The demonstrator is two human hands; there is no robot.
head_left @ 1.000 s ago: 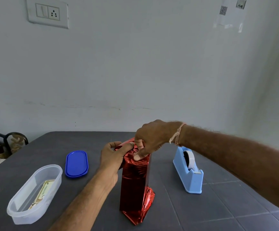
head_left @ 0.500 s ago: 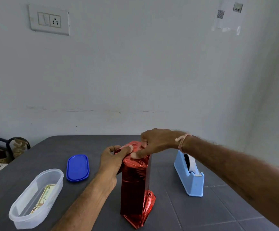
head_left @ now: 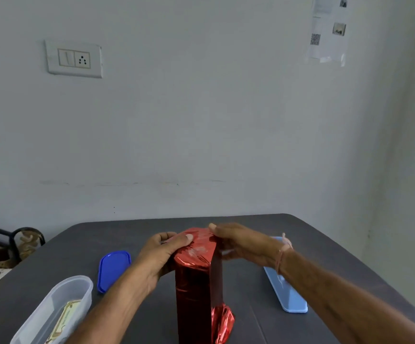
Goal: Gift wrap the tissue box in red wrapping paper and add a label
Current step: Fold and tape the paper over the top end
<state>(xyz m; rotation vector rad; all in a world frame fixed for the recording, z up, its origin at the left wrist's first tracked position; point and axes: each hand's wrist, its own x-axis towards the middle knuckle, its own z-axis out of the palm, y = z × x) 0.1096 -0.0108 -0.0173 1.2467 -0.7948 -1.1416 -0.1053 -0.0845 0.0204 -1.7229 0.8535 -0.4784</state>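
The tissue box [head_left: 196,289], wrapped in shiny red paper, stands on end on the dark table [head_left: 263,227]. Loose crumpled paper sticks out at its bottom right. A strip of clear tape glints on the folded top end. My left hand [head_left: 161,256] grips the box's upper left side, thumb lying on the top. My right hand [head_left: 241,242] clasps the top right corner, fingers along the far top edge and thumb on the right face. A cream label card [head_left: 65,316] lies inside a clear plastic container [head_left: 82,286] at the front left.
A light blue tape dispenser [head_left: 288,296] sits right of the box, partly behind my right forearm. A blue lid [head_left: 113,269] lies left of the box. The wall runs close behind the table, and a dark chair frame [head_left: 15,237] stands at far left.
My right hand slid from pressing on the top's front to the top's right corner. The camera tilted up and the left hand kept its hold.
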